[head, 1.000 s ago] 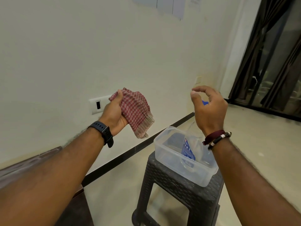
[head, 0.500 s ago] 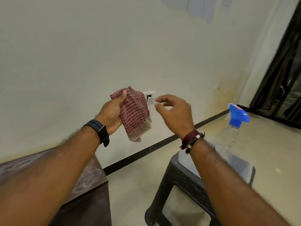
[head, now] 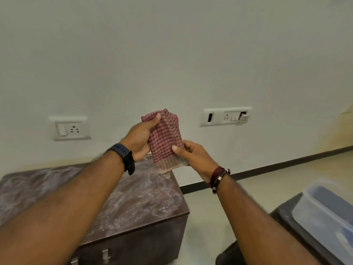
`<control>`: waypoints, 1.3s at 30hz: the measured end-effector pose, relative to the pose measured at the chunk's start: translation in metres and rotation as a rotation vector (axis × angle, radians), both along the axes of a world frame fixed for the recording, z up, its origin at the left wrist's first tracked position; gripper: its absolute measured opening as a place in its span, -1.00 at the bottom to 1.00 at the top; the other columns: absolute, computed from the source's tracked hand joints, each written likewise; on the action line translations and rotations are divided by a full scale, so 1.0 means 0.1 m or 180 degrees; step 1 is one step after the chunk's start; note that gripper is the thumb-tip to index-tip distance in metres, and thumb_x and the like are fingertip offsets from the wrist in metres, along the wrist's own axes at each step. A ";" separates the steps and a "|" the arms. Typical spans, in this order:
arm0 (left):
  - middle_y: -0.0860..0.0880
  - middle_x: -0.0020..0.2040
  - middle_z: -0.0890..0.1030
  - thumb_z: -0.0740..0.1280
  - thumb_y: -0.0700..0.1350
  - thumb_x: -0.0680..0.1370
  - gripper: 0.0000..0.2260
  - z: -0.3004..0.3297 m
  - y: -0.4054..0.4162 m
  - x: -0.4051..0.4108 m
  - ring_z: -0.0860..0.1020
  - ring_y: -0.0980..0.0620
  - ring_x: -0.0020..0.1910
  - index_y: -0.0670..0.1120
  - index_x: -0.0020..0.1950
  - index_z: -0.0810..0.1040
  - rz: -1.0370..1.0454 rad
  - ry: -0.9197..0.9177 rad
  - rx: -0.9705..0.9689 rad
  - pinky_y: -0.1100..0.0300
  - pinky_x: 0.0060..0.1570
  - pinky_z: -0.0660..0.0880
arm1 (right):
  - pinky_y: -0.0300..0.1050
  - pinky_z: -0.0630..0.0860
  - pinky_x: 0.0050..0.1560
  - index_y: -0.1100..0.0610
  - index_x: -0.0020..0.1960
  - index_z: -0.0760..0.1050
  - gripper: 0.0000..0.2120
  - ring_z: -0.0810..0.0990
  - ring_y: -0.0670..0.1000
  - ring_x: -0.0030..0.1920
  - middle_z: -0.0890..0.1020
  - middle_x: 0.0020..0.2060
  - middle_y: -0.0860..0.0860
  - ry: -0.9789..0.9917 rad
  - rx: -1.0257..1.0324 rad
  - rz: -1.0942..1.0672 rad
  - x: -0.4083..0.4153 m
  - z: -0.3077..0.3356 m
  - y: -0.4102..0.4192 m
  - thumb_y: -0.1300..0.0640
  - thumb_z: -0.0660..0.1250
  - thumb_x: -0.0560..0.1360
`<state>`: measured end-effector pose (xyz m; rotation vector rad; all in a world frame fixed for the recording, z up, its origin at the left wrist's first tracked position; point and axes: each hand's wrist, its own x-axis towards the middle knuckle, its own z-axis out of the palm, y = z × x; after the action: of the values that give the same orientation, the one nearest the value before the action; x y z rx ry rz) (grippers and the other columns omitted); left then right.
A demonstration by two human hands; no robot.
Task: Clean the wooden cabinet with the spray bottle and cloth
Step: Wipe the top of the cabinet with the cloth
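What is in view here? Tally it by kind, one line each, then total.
Cloth: 1
Wooden cabinet: 1
Wall socket plates: 2
Clear plastic tub: 1
Dark stool: 1
Hands: 2
Total: 8

Two wall sockets; plastic tub on stool.

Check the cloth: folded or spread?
Folded. The cloth hangs as a narrow layered bundle, gripped by the left hand and pinched low by the right hand.

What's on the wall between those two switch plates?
In the head view, bare wall; in front of it the left hand and right hand hold the checked cloth between left plate and right plate.
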<state>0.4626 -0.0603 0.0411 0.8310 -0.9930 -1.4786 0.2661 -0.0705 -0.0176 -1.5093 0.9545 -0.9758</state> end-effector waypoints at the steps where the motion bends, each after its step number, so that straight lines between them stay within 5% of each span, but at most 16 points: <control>1: -0.13 0.21 0.69 0.28 0.01 0.66 -0.65 -0.06 -0.05 0.11 0.66 -0.12 0.19 -0.18 0.33 0.57 0.0060 -0.0016 0.0020 -0.07 0.18 0.60 | -0.16 0.63 0.08 0.13 0.28 0.60 -0.68 0.69 0.01 0.16 0.72 0.15 0.02 -0.0051 0.0061 0.0078 0.09 -0.05 -0.07 0.04 0.42 0.58; 6: -0.09 0.15 0.72 0.35 -0.02 0.62 -0.72 -0.42 -0.32 0.57 0.68 -0.08 0.14 -0.14 0.26 0.62 0.0417 -0.0398 0.0195 -0.02 0.13 0.62 | 0.02 0.61 0.22 0.24 0.25 0.60 -0.70 0.69 0.11 0.17 0.71 0.14 0.12 0.0009 0.0257 0.0229 0.43 -0.30 -0.44 0.11 0.40 0.60; 13: 0.08 -0.05 0.74 0.49 -0.01 0.53 -0.87 -0.94 -0.73 1.12 0.69 0.15 -0.08 0.00 0.04 0.74 0.0844 -0.2576 0.0135 0.29 -0.06 0.55 | -0.01 0.62 0.14 0.09 0.12 0.67 -0.84 0.69 -0.02 0.04 0.73 0.00 -0.03 0.1186 -0.0514 -0.0165 0.63 -0.59 -1.02 0.08 0.42 0.58; 17: 0.09 -0.05 0.72 0.57 -0.10 0.46 -0.85 -1.12 -0.97 1.24 0.66 0.13 -0.05 0.03 0.01 0.74 0.1024 -0.3005 0.0356 0.21 0.00 0.52 | -0.19 0.56 0.04 0.00 0.08 0.71 -0.87 0.64 -0.11 -0.07 0.74 -0.07 -0.10 0.1756 -0.1201 -0.0480 0.69 -0.70 -1.31 0.11 0.46 0.55; 21: 0.07 -0.14 0.74 0.56 -0.17 0.45 -0.85 -1.25 -1.19 1.19 0.68 0.13 -0.20 0.04 -0.04 0.72 0.1301 -0.3102 0.0442 0.29 -0.22 0.56 | -0.07 0.58 -0.03 0.00 0.04 0.72 -0.88 0.61 0.00 -0.05 0.72 -0.08 -0.05 0.2237 -0.1866 -0.0715 0.78 -0.80 -1.53 0.13 0.41 0.57; 23: 0.07 -0.10 0.73 0.54 -0.22 0.44 -0.84 -1.31 -1.28 1.14 0.68 0.10 -0.13 0.01 -0.04 0.71 0.1407 -0.3104 0.0353 0.27 -0.14 0.57 | -0.02 0.57 -0.06 0.01 0.04 0.70 -0.84 0.58 0.06 0.01 0.69 -0.04 -0.05 0.2469 -0.2062 -0.0822 0.82 -0.86 -1.61 0.17 0.36 0.59; 25: 0.06 -0.01 0.71 0.54 -0.21 0.44 -0.84 -1.39 -1.32 1.10 0.64 0.09 -0.01 -0.01 -0.04 0.69 0.1388 -0.3253 0.0198 0.22 0.02 0.53 | -0.07 0.53 -0.02 0.01 0.10 0.68 -0.79 0.53 0.06 0.10 0.66 0.05 -0.05 0.2561 -0.2092 -0.0855 0.84 -0.96 -1.65 0.23 0.34 0.58; 33: -0.01 0.09 0.71 0.35 -0.39 0.49 -0.73 -1.76 -1.19 1.11 0.63 -0.01 0.06 -0.02 -0.08 0.69 0.1068 -0.4268 -0.0018 0.21 0.09 0.51 | 0.09 0.40 0.28 -0.13 0.22 0.65 -0.66 0.48 0.05 0.28 0.66 0.21 -0.16 0.2873 -0.2007 0.0123 0.79 -1.34 -1.53 0.17 0.28 0.56; 36: 0.00 0.15 0.70 0.30 -0.40 0.51 -0.69 -1.77 -1.13 1.16 0.63 -0.04 0.13 -0.02 -0.12 0.70 0.1116 -0.4372 0.0011 0.10 0.18 0.55 | 0.06 0.39 0.26 -0.13 0.16 0.67 -0.71 0.54 0.01 0.21 0.69 0.14 -0.16 0.2817 -0.2034 0.0113 0.78 -1.27 -1.54 0.06 0.25 0.54; 39: 0.05 0.11 0.71 0.33 -0.30 0.57 -0.69 -1.76 -1.08 1.21 0.67 -0.06 0.01 0.07 -0.21 0.66 0.1137 -0.4352 0.0004 -0.01 0.07 0.63 | 0.08 0.51 0.19 -0.06 0.10 0.71 -0.69 0.62 0.01 0.06 0.73 0.06 -0.07 0.2543 -0.2019 0.0020 0.83 -1.21 -1.54 0.00 0.24 0.50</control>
<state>0.5838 -0.1681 -0.1347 1.9769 -1.6521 -0.4449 0.3487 -0.2245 -0.1388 -2.5410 1.2404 -0.6866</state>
